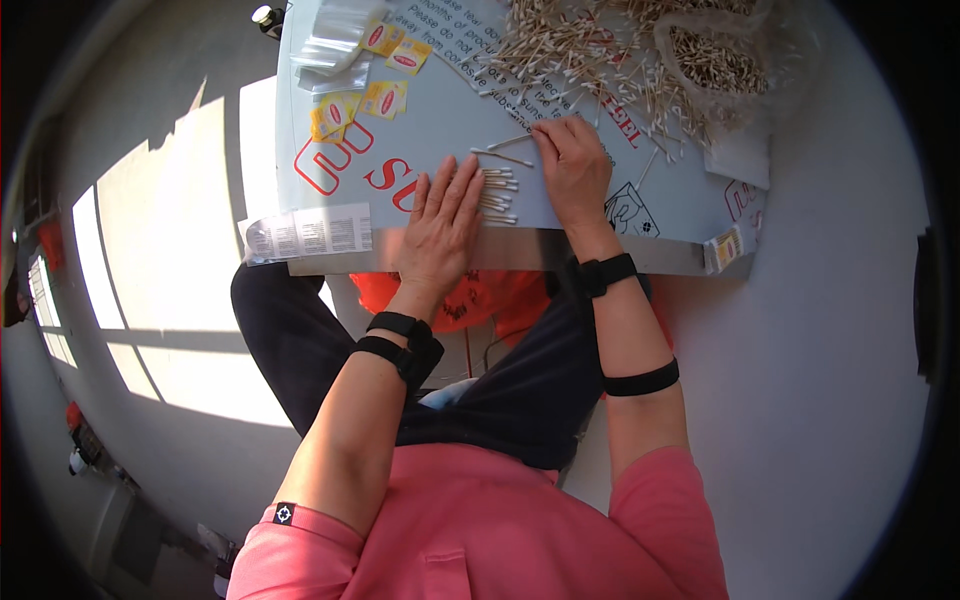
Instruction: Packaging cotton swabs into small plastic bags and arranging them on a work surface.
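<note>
My left hand point(440, 215) lies flat on the work surface with its fingers stretched out. Its index finger rests against a small row of cotton swabs point(497, 195), covering their left ends. My right hand point(575, 170) is closed in a pinch on one cotton swab point(510, 143), which sticks out to the left from the fingertips. Just below that, a loose cotton swab point(503, 157) lies slantwise above the row. A large heap of cotton swabs point(560, 50) spreads across the far side, beyond my right hand.
At the far right, a clear plastic bag point(790, 60) holds many swabs. Clear plastic sleeves point(335, 45) and yellow labels point(385, 98) lie far left. A printed sheet point(310, 232) sits at the near left edge, a small yellow-labelled packet point(722, 250) at the near right.
</note>
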A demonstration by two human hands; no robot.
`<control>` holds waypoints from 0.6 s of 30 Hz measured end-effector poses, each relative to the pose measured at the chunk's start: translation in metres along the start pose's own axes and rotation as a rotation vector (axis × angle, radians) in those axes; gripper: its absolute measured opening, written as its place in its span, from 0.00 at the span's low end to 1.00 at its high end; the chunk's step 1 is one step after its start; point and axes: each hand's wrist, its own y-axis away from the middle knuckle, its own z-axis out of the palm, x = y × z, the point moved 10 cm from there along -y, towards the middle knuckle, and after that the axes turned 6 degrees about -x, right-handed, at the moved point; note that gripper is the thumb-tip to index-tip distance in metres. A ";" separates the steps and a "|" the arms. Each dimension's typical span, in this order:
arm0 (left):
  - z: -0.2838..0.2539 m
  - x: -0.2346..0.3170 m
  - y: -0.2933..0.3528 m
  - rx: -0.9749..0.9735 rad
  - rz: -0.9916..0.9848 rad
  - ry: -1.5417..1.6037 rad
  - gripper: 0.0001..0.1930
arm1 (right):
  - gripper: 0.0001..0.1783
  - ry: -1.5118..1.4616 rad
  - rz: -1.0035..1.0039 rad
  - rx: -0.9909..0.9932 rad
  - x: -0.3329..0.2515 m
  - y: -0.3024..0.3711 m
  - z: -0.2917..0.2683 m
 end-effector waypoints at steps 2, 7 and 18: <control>0.000 -0.002 0.001 0.012 0.003 -0.011 0.28 | 0.05 -0.021 -0.007 0.047 -0.004 -0.005 -0.004; -0.004 -0.002 0.002 0.010 -0.006 0.002 0.27 | 0.05 -0.108 -0.074 -0.050 -0.017 0.011 -0.001; 0.000 -0.004 0.004 0.044 0.010 -0.039 0.28 | 0.07 -0.122 -0.170 -0.115 -0.029 0.002 0.013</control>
